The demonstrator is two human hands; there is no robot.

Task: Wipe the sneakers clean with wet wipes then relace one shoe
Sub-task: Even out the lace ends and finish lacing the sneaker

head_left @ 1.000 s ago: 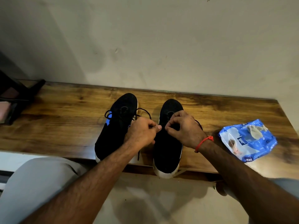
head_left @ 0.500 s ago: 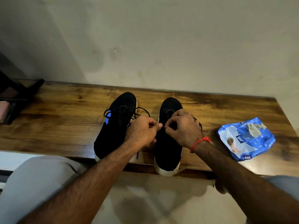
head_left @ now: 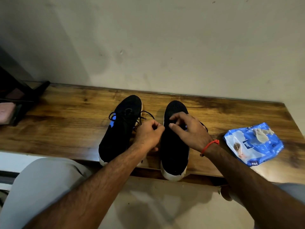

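Two black sneakers with white soles stand side by side on a wooden bench [head_left: 66, 126], toes toward the wall. The left sneaker [head_left: 122, 129] has its black lace tied in loops. Over the right sneaker [head_left: 173, 151], whose heel overhangs the bench edge, both hands work. My left hand [head_left: 149, 136] is closed in a pinch at the shoe's left side. My right hand [head_left: 189, 129] lies over the lace area with fingers curled. The lace itself is mostly hidden under the hands; a bit of it shows to the right of my right hand.
A blue wet wipes pack [head_left: 254, 143] with a crumpled used wipe on top lies on the bench at the right. A dark object with something pink [head_left: 9, 109] sits at the bench's left end. A plain wall rises behind. My knees are below.
The hands stay over the right sneaker; my right fingers have shifted slightly while the left pinch holds. The view has drifted a little.
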